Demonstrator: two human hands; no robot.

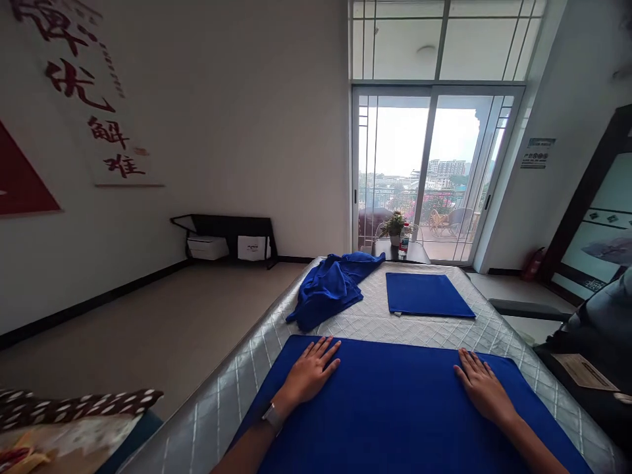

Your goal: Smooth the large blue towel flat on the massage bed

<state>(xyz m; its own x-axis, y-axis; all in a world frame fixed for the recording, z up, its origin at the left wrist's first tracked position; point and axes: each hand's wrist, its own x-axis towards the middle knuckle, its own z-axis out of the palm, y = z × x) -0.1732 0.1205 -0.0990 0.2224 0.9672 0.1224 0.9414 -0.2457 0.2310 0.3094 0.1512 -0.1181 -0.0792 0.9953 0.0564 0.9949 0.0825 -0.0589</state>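
A large blue cloth (390, 408) lies spread flat across the near part of a quilted, silvery-white covered table (257, 355). My left hand (312, 370) rests palm down on its left side, fingers a little apart near the far edge. Toward the far right corner, my right hand (478, 380) also lies flat on the cloth with its fingers stretched out. Beyond them is a smaller blue cloth piece (428, 294), smooth and rectangular, with a small pale tag at its near edge. To its left sits a crumpled blue cloth (330, 286).
Behind the table's far end stand a potted plant (395, 225) and a bottle (404, 241) on a small dark table. A dark bag or chair (600, 329) borders the right side. At lower left is a polka-dot cloth (79, 409). A black rack (232, 227) stands against the wall.
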